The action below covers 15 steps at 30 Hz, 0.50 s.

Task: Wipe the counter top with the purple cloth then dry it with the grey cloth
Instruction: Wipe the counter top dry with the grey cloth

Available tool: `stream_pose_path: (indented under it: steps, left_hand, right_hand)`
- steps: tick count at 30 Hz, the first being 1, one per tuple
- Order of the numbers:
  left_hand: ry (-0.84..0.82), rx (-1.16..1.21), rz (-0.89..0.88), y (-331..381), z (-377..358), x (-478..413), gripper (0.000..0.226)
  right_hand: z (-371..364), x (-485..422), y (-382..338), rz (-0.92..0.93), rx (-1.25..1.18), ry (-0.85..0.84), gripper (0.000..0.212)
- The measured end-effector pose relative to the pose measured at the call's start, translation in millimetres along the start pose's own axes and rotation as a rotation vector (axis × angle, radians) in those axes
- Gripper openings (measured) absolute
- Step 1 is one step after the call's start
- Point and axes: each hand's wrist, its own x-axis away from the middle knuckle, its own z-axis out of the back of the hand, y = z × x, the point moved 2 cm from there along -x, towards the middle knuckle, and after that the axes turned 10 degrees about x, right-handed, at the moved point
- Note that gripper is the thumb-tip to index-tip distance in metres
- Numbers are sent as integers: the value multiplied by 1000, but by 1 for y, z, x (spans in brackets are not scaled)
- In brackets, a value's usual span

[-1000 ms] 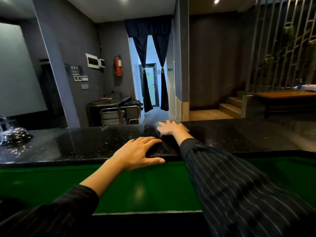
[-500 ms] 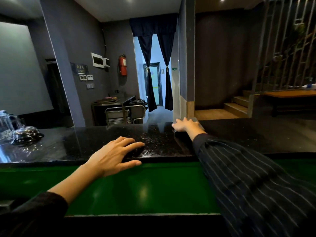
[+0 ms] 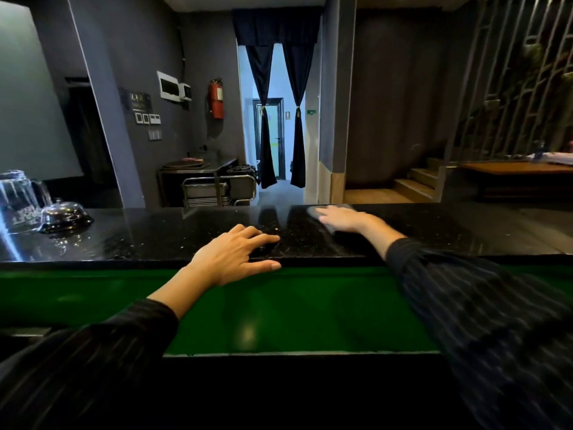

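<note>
The black speckled counter top (image 3: 161,234) runs across the view above a green panel. My right hand (image 3: 339,218) reaches to the counter's far edge and presses flat on a grey cloth (image 3: 312,211), which is blurred and mostly hidden under the fingers. At the near edge, my left hand (image 3: 235,257) rests palm down with its fingers spread and the thumb over the rim, holding nothing. No purple cloth is in view.
A glass jug (image 3: 17,200) and a shiny metal dome (image 3: 63,212) stand on the counter at the far left. Beyond the counter are a steel cart (image 3: 217,187), a curtained doorway, steps, and a wooden table (image 3: 511,169) at right.
My right hand has slid to the right along the counter's far edge with the grey cloth under it. My left hand has shifted along the near edge but stays on it.
</note>
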Motion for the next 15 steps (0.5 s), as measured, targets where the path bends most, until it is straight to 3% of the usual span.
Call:
stream_pose_path:
  steps: [3,7,12,15]
  left_hand:
    - [18,-7,-15,-1,1,1,84]
    - [40,-34,-40,-2,3,0,80]
    - [98,108,-105,-1,9,5,80]
    - [151,67,-209,-17,21,22,81]
  right_hand:
    - [-7,18,40,-261,-42,9,55]
    - [-11,27,1,-441,-21,75,60]
    - [-15,22,-104,-168,26,91,55]
    - [-12,36,-122,-6,22,84,52]
